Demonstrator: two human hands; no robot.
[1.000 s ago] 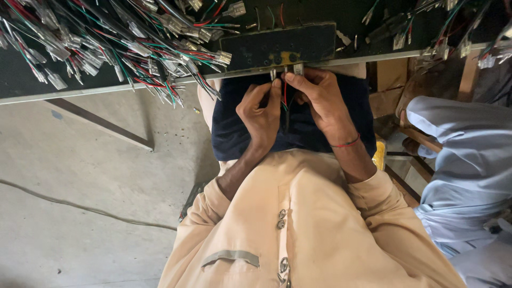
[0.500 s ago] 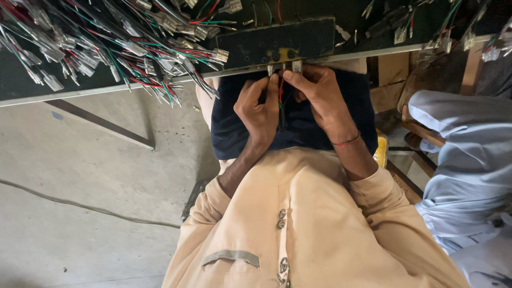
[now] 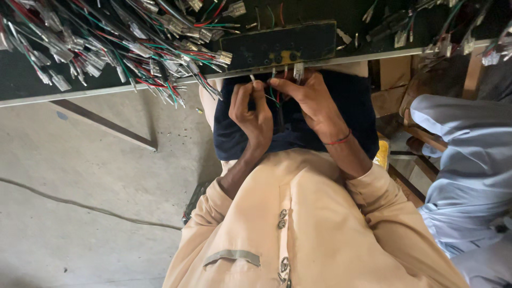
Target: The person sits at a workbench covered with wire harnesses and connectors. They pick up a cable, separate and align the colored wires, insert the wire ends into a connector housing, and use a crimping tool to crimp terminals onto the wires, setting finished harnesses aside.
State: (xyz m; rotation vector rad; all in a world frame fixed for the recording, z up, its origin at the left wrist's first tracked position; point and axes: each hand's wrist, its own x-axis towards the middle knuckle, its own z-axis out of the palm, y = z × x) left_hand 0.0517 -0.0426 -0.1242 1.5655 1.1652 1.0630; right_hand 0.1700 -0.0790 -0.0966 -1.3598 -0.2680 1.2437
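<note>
Wires (image 3: 274,96) seen w/ glossy plastic insulation, metal terminals. Bench (image 3: 32,80) topped in matt dark sheet. Floor (image 3: 80,181) is rough concrete. Cloth noted: beige shirt (image 3: 320,229), matt, w/ metal buttons.

The left hand (image 3: 253,114) and right hand (image 3: 309,101) hide most of the thin wires (image 3: 273,96).

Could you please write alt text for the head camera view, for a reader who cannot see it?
A person's left hand and right hand pinch thin coloured wires at the edge of a dark workbench, beside a heap of wire harnesses with connectors.
</note>
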